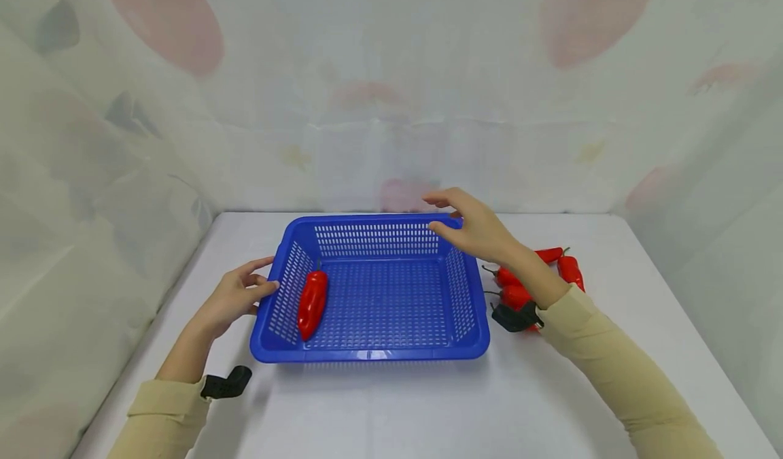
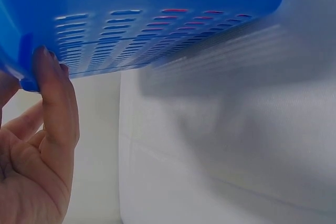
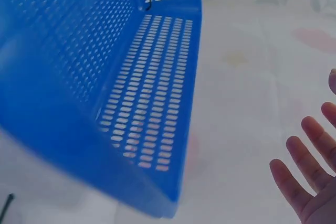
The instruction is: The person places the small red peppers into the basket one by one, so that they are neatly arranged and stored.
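Observation:
A blue plastic basket [image 1: 385,309] with slotted walls is in the middle of the white table. One red pepper [image 1: 312,304] lies inside it along the left wall, its stem toward the back. My left hand [image 1: 235,296] grips the basket's left rim, thumb over the edge and fingers outside; the left wrist view shows the fingers [image 2: 56,98] against the outer wall. My right hand [image 1: 471,226] is over the back right corner with fingers spread and nothing in them. In the right wrist view, its fingers [image 3: 307,161] are apart from the basket.
Several red peppers [image 1: 570,268] lie on the table [image 1: 379,411] to the right of the basket, partly hidden by the right forearm. Patterned white sheets [image 1: 379,153] hang behind and on both sides. Each wrist carries a black mount [image 1: 226,383].

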`<state>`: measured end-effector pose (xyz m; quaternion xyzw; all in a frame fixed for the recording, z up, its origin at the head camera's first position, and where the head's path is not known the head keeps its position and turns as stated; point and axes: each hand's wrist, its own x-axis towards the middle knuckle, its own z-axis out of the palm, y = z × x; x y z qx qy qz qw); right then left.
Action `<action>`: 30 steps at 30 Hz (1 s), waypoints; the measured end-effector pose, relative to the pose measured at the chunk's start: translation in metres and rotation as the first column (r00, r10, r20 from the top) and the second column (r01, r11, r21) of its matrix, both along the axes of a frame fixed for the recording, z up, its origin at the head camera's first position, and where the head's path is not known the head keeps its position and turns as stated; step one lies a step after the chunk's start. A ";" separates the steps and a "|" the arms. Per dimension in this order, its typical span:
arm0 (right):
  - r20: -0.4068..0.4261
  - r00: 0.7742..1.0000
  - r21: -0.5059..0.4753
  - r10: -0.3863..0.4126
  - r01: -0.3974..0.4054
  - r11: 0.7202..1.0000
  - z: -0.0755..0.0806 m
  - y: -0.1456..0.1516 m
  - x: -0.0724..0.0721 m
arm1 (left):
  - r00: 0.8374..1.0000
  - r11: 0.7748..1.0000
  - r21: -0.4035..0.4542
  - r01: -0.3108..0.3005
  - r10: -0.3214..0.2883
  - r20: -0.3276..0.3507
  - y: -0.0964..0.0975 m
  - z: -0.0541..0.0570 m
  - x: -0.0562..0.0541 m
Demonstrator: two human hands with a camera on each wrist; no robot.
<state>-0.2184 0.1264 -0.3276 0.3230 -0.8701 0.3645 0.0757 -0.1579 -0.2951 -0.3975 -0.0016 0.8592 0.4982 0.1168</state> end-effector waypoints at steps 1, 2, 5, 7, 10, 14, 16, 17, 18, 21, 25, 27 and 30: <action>-0.006 1.000 -0.005 -0.009 0.009 1.000 -0.002 0.004 0.001 | 1.000 1.000 -0.002 -0.001 0.001 0.000 0.000 0.000 0.000; -0.008 1.000 -0.010 -0.020 0.020 1.000 -0.005 0.007 0.001 | 1.000 1.000 -0.005 -0.002 0.002 0.001 -0.001 0.000 0.000; -0.003 0.999 -0.027 -0.048 0.048 0.998 -0.012 0.018 0.005 | 1.000 1.000 -0.005 -0.002 0.002 0.003 -0.001 0.000 -0.001; 0.003 0.998 -0.041 -0.060 0.060 0.997 -0.017 0.026 0.008 | 1.000 1.000 -0.005 -0.003 0.003 0.004 -0.001 0.000 -0.001; 0.017 0.996 -0.051 -0.090 0.091 0.995 -0.024 0.036 0.013 | 1.000 1.000 -0.008 -0.005 0.005 0.006 -0.001 0.000 -0.001; 0.040 0.989 -0.061 -0.141 0.143 0.988 -0.032 0.049 0.019 | 1.000 1.000 -0.010 -0.003 0.004 0.007 -0.001 0.000 -0.001; 0.046 0.985 -0.067 -0.167 0.170 0.983 -0.036 0.055 0.021 | 1.000 1.000 -0.003 -0.003 0.003 0.008 -0.001 0.000 -0.001; 0.049 0.983 -0.071 -0.179 0.183 0.981 -0.038 0.057 0.022 | 1.000 1.000 -0.001 -0.002 0.002 0.008 -0.001 0.000 -0.001; 0.051 0.980 -0.073 -0.192 0.196 0.978 -0.040 0.060 0.023 | 1.000 1.000 -0.001 -0.001 0.001 0.006 -0.002 0.000 -0.001; 0.079 0.972 -0.090 -0.223 0.230 0.969 -0.045 0.069 0.027 | 1.000 1.000 0.001 -0.001 0.001 0.002 -0.002 -0.001 -0.001; 0.111 0.960 -0.124 -0.258 0.271 0.955 -0.052 0.083 0.031 | 1.000 1.000 -0.006 -0.001 0.001 -0.003 -0.002 -0.001 -0.001; 0.113 0.954 -0.134 -0.277 0.290 0.948 -0.055 0.091 0.032 | 1.000 1.000 -0.005 -0.002 0.002 -0.003 -0.001 -0.001 -0.001; 0.130 0.942 -0.132 -0.309 0.326 0.936 -0.059 0.102 0.035 | 1.000 1.000 -0.005 -0.003 0.003 -0.003 -0.001 -0.001 -0.001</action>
